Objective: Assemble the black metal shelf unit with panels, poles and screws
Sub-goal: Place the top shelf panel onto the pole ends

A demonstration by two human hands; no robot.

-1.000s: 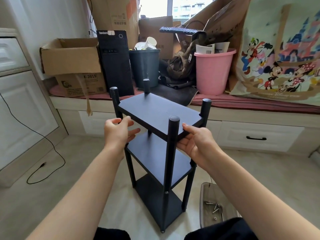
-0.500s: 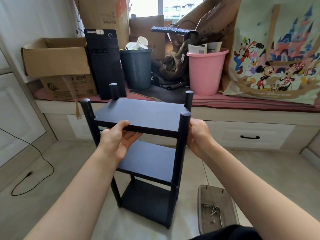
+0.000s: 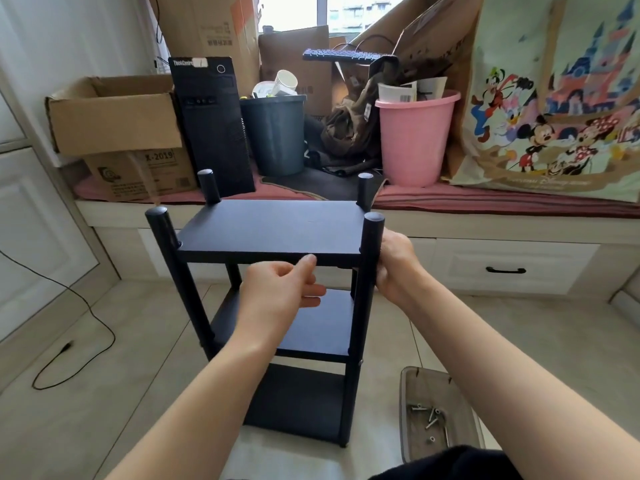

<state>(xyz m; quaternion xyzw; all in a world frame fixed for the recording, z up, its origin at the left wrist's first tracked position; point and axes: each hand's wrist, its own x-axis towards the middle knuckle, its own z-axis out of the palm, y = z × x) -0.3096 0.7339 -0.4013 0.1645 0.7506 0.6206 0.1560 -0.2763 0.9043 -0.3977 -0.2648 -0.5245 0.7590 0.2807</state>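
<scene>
The black shelf unit (image 3: 273, 230) stands upright on the floor with three panels fixed between four poles. Its top panel's long front edge faces me. My left hand (image 3: 280, 292) is just below that edge: the thumb tip touches it and the fingers hang loosely under the panel, holding nothing. My right hand (image 3: 394, 265) grips the top panel's right end, fingers curled out of sight behind the front right pole (image 3: 367, 282). A clear tray (image 3: 412, 382) on the floor at the right holds several loose screws (image 3: 429, 415).
Behind the shelf runs a low window bench (image 3: 485, 233) with drawers, crowded with cardboard boxes (image 3: 114, 116), a black computer tower (image 3: 211, 126), a dark bin (image 3: 273, 136), a pink bucket (image 3: 415, 140) and a cartoon bag (image 3: 561, 98). A black cable (image 3: 86, 306) trails over the floor at left.
The shelf has turned from corner-on to square with me. My left hand slid right along the front edge and loosened its hold; my right hand stayed at the right end.
</scene>
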